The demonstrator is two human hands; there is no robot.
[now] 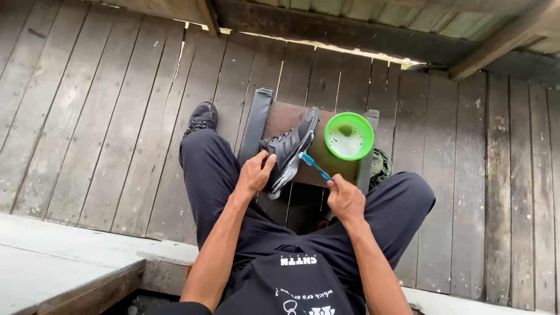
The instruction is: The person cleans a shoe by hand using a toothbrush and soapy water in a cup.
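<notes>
Scrubbing is the step we judge to be in hand. Our left hand (255, 173) has its fingers closed around the heel end of the black shoe (290, 149), which is tilted on its side on a small brown stool (280, 119) between our knees. Our right hand (345, 199) pinches the blue toothbrush (314, 165) by its handle, fingers tight, and the brush head touches the pale sole edge near the middle of the shoe. A green bowl (349, 136) with cloudy liquid stands on the stool just beside the shoe, at its right. We think the next move needs short strokes along the sole, with the left hand keeping the shoe steady, and a dip in the bowl when the bristles get dry.
</notes>
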